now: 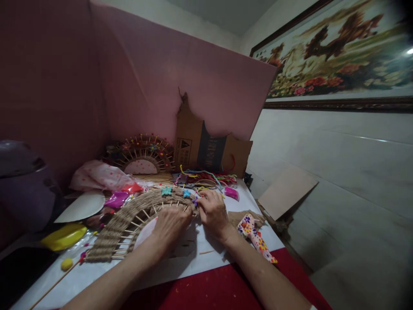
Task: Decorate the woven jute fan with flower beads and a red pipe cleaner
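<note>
A semicircular fan woven from brown twine over wooden sticks (121,217) lies on the white-covered table. Teal (166,190) and blue (186,193) star shapes sit on its upper band. At its right end is a small purple star (195,201). My right hand (213,211) is closed, its fingertips pinched at the purple star. Curled over the inner edge of the fan, my left hand (172,221) grips its right part; the fingertips are partly hidden.
Behind stand a finished-looking fan (142,165) and a torn cardboard piece (190,142). Coloured cords (209,176) and a magenta packet (231,193) lie at the back. A flowered fabric piece (254,234) is on the right, a yellow bag (64,237) and yellow ball (66,264) on the left.
</note>
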`<state>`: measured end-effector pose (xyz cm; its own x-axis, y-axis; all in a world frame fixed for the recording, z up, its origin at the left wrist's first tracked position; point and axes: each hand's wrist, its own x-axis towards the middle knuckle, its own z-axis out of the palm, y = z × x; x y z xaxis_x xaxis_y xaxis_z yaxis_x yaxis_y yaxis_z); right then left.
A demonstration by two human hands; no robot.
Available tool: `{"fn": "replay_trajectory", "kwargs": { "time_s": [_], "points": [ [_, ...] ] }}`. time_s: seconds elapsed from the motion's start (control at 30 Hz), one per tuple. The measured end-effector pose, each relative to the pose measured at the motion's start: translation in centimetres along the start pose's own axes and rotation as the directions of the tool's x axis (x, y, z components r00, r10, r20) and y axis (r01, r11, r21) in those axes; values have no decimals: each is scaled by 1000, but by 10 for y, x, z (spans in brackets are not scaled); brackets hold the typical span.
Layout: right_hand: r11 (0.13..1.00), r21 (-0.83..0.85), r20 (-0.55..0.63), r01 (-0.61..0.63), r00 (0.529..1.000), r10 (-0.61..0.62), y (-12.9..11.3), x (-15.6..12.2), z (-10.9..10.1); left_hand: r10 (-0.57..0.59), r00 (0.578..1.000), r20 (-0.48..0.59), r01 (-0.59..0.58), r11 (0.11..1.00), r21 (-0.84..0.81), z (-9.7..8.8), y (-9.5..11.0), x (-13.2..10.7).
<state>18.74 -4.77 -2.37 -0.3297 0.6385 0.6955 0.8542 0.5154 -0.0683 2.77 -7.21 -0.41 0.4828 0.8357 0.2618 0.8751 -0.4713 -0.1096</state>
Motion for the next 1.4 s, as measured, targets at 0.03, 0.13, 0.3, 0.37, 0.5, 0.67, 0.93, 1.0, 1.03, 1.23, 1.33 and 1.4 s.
{"fn": "replay_trajectory", "kwargs": {
  "time_s": [0.03,0.13,0.3,0.37,0.5,0.67,0.93,1.0,1.03,1.23,1.33,1.4],
  "points": [
    [1000,-1,-1,8,1000,-8,0,0,0,-1,1000,3,1,1000,5,0,0,0],
    [1000,21,-29,-4,1000,5,0,-1,-1,-5,1000,7,5,1000,7,-1,0,0],
    [997,62,-66,-48,996,52,1,-3,-4,7,1000,-11,-7,1000,-13,-1,0,0],
    [997,67,-67,-41,997,45,1,-4,-6,7,1000,-10,-7,1000,-20,0,-1,0],
    [999,37,-39,-16,999,18,1,-6,-8,9,1000,5,-9,999,-38,1,-1,-1],
    [999,28,-30,-21,999,22,1,-4,-6,18,999,-33,-19,999,-30,5,-2,-1],
    [993,95,-44,-69,996,73,2,2,2,14,1000,-20,-14,1000,-15,3,-1,1],
    [991,107,-34,-80,996,85,2,2,3,15,1000,-22,-15,1000,-13,4,-1,2],
    [989,118,-32,-89,995,93,3,2,4,16,1000,-27,-16,1000,-10,4,-1,2],
    [951,274,-123,-145,975,184,5,5,2,-8,999,-40,6,998,-58,2,-1,0],
    [889,437,-156,-138,962,226,1,5,-5,-119,987,-106,84,954,-287,-1,-1,0],
    [833,541,-157,-116,959,236,-6,4,-12,-239,960,-145,108,794,-598,-4,0,1]
  ]
}}
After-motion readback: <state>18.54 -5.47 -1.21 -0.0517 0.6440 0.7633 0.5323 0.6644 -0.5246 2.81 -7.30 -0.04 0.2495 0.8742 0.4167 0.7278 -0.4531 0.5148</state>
